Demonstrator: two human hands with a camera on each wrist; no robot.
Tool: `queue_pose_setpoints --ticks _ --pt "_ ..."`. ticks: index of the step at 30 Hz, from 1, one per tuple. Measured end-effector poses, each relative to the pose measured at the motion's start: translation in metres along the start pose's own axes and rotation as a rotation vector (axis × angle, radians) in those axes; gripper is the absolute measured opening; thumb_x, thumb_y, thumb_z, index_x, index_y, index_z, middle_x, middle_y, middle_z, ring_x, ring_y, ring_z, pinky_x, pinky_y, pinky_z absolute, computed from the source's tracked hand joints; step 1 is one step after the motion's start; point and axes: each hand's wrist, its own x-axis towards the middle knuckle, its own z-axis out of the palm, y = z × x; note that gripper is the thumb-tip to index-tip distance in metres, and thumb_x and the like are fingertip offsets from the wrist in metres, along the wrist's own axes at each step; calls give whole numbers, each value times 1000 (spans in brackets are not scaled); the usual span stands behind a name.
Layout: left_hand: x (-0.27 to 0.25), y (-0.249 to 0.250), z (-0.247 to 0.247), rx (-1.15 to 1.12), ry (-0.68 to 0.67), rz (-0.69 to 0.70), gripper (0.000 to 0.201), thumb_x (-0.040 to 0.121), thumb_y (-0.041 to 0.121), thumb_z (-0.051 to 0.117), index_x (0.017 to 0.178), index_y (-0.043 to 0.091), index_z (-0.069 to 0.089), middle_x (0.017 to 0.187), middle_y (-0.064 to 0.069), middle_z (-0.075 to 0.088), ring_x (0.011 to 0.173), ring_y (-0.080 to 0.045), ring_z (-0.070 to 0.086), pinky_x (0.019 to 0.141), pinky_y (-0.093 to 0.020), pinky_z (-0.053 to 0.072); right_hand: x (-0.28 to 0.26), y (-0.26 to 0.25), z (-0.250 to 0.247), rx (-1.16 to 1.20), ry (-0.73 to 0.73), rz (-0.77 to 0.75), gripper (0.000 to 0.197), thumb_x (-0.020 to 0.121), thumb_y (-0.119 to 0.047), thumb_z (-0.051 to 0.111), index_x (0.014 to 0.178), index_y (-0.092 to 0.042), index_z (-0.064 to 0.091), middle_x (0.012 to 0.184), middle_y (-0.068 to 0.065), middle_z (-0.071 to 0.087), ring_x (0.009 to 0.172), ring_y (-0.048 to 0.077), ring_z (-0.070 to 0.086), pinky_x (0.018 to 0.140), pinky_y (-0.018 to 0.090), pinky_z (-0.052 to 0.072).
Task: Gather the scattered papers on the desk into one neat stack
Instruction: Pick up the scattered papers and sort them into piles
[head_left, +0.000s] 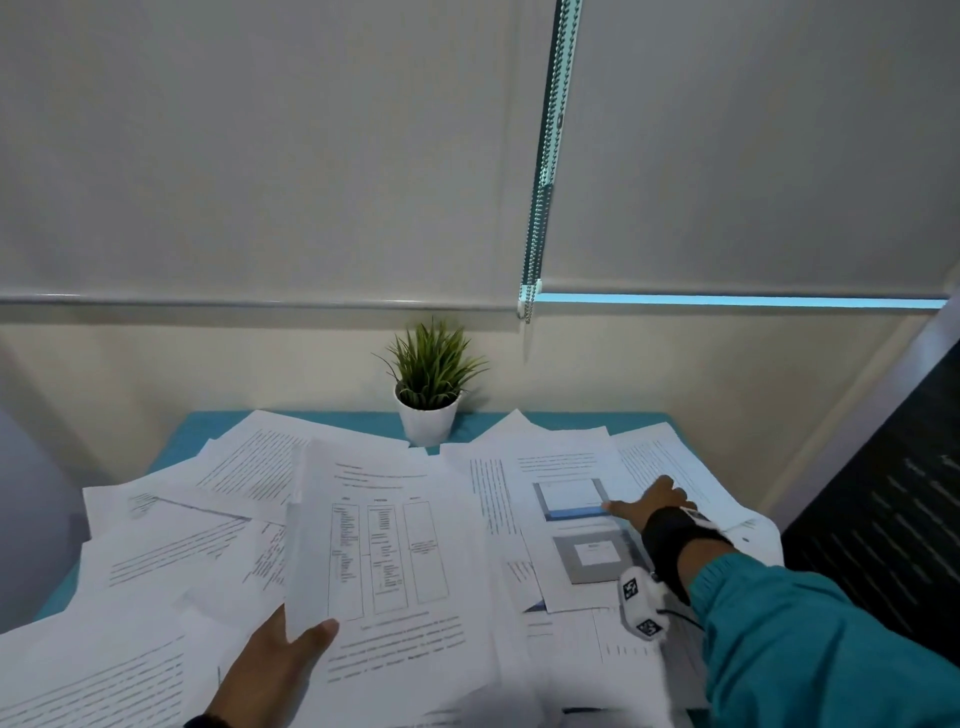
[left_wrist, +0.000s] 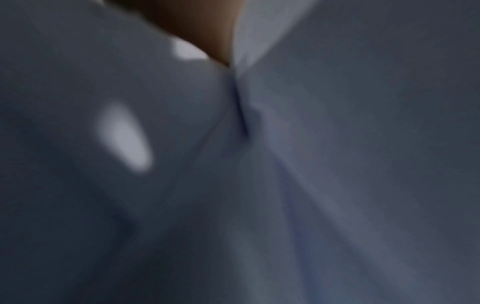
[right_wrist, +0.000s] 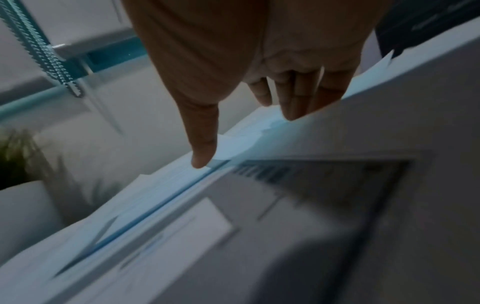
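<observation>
Several printed white sheets lie scattered and overlapping across the teal desk (head_left: 202, 428). My left hand (head_left: 283, 657) is at the near centre and grips a sheaf of papers (head_left: 387, 545) with a table printed on top; its thumb lies on the lower left corner and lifts that edge. The left wrist view is filled by blurred grey paper (left_wrist: 337, 164) close to the lens. My right hand (head_left: 647, 499) reaches far right, fingers straight, resting on a sheet with printed screenshots (head_left: 569, 496). In the right wrist view the right hand (right_wrist: 245, 138) touches the screenshot sheet (right_wrist: 285, 205) with its fingertips (right_wrist: 291, 111).
A small green plant in a white pot (head_left: 428, 415) stands at the desk's back edge, among the papers. A dark panel (head_left: 883, 519) borders the desk on the right. A bead chain (head_left: 543, 208) hangs from the roller blind behind the desk.
</observation>
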Motion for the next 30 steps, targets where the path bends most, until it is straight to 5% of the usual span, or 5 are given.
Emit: queue_pose_setpoints --ticks 9,14,21,26,30 --pt "3 -7 -2 -140 -5 -95 52 79 32 67 128 17 55 118 3 68 115 -22 61 101 -37 43 5 -16 -17 266 109 -383 9 85 -8 64 93 -7 61 105 17 64 97 27 59 71 23 34" --pt "4 -7 1 -338 -20 -151 41 86 9 68 126 14 56 114 -3 71 107 -20 65 103 -43 45 -29 -4 -72 547 266 -367 6 91 -11 57 94 -5 55 97 13 58 86 21 51 74 22 32" --pt "-3 -1 5 -363 -38 -151 40 97 -2 50 135 9 48 105 4 65 96 -11 61 98 -32 39 -61 59 -51 100 134 -326 24 84 -15 59 68 -13 41 68 8 45 67 23 42 55 25 30" --pt "-7 3 3 -247 -28 -100 43 98 2 51 140 6 46 116 -7 61 112 -26 57 97 -33 39 -73 68 -63 -204 109 -421 4 83 -10 54 87 -11 54 90 13 59 89 29 56 68 29 33" --pt "-9 1 2 -158 -29 -86 46 98 7 54 143 5 45 130 -10 59 110 -22 54 97 -32 38 -74 43 -60 -480 51 -421 44 64 -10 66 108 -19 62 124 6 62 113 28 58 92 33 50"
